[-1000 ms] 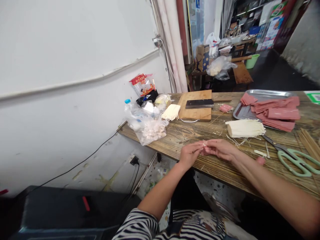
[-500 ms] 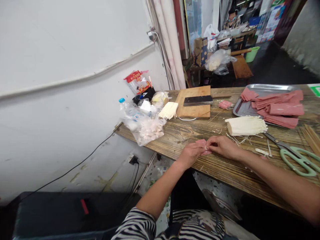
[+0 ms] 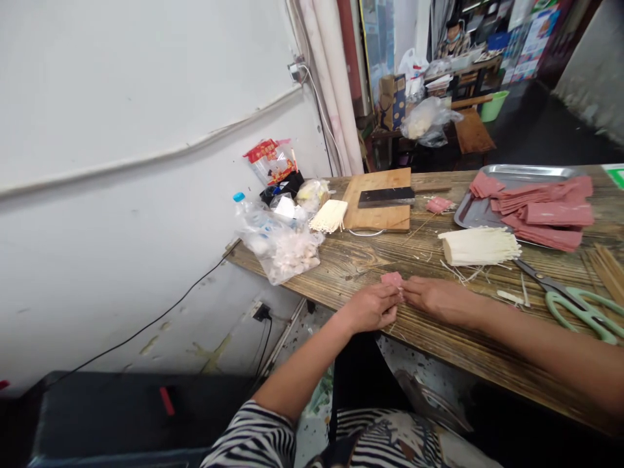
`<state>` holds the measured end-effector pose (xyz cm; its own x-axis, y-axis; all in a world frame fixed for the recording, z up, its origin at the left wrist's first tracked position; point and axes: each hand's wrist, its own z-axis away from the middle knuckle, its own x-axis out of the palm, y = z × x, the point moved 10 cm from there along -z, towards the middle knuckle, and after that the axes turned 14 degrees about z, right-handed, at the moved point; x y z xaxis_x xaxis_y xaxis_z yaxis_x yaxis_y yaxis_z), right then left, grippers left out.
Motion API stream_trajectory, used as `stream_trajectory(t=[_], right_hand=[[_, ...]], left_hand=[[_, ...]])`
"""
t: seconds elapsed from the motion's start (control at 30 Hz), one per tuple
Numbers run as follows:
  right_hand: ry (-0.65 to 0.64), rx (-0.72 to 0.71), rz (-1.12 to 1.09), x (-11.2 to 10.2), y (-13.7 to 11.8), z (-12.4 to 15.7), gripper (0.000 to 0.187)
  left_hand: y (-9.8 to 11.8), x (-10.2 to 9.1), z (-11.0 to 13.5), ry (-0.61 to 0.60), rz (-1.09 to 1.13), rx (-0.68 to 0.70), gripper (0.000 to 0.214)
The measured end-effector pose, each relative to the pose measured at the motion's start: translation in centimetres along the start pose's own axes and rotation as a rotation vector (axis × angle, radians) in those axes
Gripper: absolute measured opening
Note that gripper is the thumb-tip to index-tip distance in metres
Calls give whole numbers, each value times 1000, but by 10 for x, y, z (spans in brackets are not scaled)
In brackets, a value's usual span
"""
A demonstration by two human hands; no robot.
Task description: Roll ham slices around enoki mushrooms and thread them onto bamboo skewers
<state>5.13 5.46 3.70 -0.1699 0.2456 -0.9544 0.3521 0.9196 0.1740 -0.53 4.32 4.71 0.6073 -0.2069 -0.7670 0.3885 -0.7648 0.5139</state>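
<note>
Near the table's front edge, my left hand [image 3: 374, 307] and my right hand [image 3: 429, 296] meet over a small pink meat slice [image 3: 391, 279]. The left fingers are closed on it, and the right fingertips pinch its right side. Anything inside the slice is hidden by the fingers. Beyond my right hand lies a thick bunch of enoki mushrooms [image 3: 480, 246]. Green-handled scissors [image 3: 582, 302] rest to its right. A pink roll [image 3: 439, 205] lies farther back, beside a metal tray [image 3: 468, 209] stacked with pink meat slices [image 3: 556, 211].
A cleaver [image 3: 387, 196] lies on a wooden cutting board [image 3: 377, 221]. Left of it are a smaller enoki bunch [image 3: 329, 215] and a plastic bag [image 3: 292, 257] of pale pieces. Wooden skewers [image 3: 607, 273] lie at the right. A person [image 3: 453, 42] sits in the background.
My right hand has flattened and lowered against the slice. My left fingers have curled further, and the lower pink part is now mostly covered.
</note>
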Motion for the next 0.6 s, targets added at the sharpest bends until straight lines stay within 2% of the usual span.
stream_trajectory(t=[0.1,0.27,0.47,0.6], right_hand=[[9,-98,84,0,-10,-3,26],[46,-56,1,2,-5,-6,25],[71,138,-214,-1,8,-2,36],[116,229,-328,-7,3,-1,38]], left_hand=[[1,0,-3,-14,-4,0,26],[0,-1,-5,77,29,-48,23],[0,0,-2,173,-65,-93,24],[3,-7,6,203,25,-76,23]])
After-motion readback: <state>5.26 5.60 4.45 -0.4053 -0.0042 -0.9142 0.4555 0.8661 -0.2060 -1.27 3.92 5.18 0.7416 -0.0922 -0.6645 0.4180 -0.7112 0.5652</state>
